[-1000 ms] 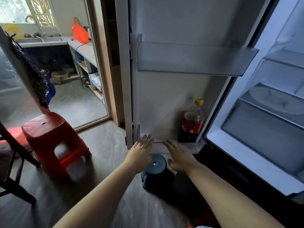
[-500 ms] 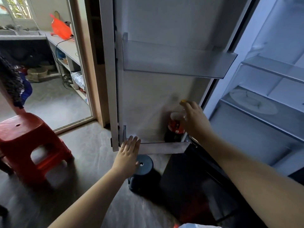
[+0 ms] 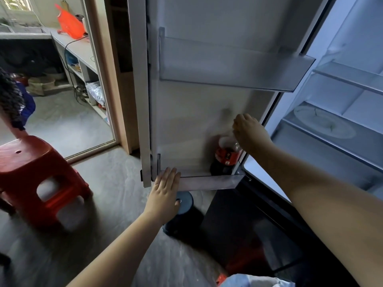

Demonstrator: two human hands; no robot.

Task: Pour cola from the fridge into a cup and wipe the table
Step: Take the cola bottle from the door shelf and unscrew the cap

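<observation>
The fridge door stands open in front of me. A cola bottle with a red label stands upright at the right end of the door's lowest shelf. My right hand is closed over the bottle's top, so the cap and neck are hidden. My left hand lies flat with fingers apart against the front rim of that shelf, near its left end. No cup and no table are in view.
The fridge's lit interior with glass shelves is on the right. An empty door shelf juts out above the bottle. A dark round stool sits below my left hand, a red plastic stool at the left. A doorway opens onto a kitchen counter.
My right hand rose from the shelf's front rim to the top of the cola bottle and closed on it. My left hand stayed on the shelf rim. The view shifted.
</observation>
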